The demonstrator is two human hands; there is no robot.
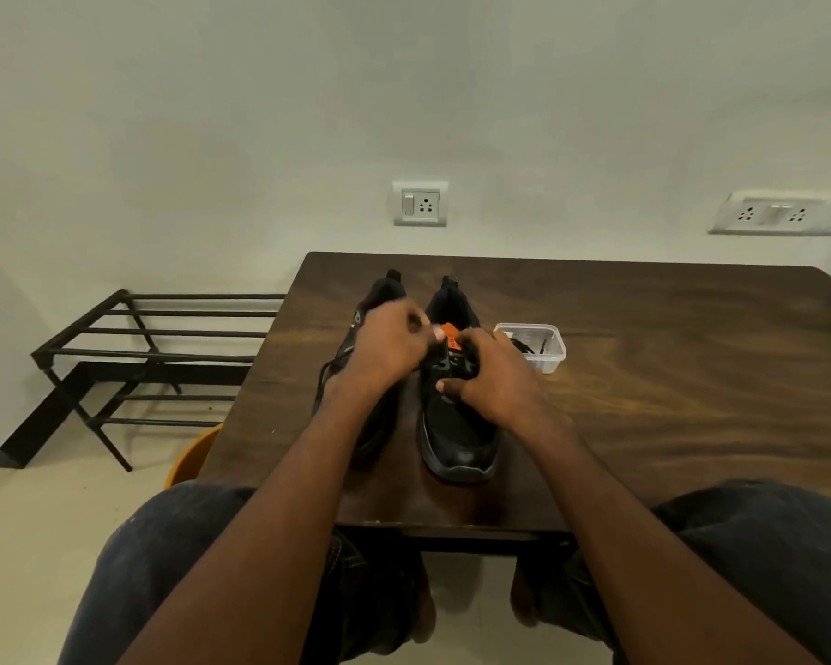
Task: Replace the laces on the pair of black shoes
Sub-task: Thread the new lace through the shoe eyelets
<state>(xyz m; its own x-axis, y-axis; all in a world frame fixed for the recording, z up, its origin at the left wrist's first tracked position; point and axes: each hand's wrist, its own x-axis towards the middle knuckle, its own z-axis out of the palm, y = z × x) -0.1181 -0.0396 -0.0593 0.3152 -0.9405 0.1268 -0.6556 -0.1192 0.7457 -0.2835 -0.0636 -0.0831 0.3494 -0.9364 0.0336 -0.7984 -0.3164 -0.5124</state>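
Two black shoes stand side by side on the brown table (644, 376), toes toward me. The right shoe (456, 439) has an orange tongue label. The left shoe (380, 300) is mostly hidden behind my left arm; a black lace (325, 376) hangs loose off its left side. My left hand (389, 348) is blurred, fingers curled, pinching a lace over the right shoe's lacing area. My right hand (495, 376) grips the right shoe at its laces, thumb on the upper.
A clear plastic container (538, 345) with dark laces inside sits just right of the shoes. A black metal rack (154, 357) stands on the floor to the left, and an orange stool (193, 455) sits under the table's left edge. Wall sockets are behind.
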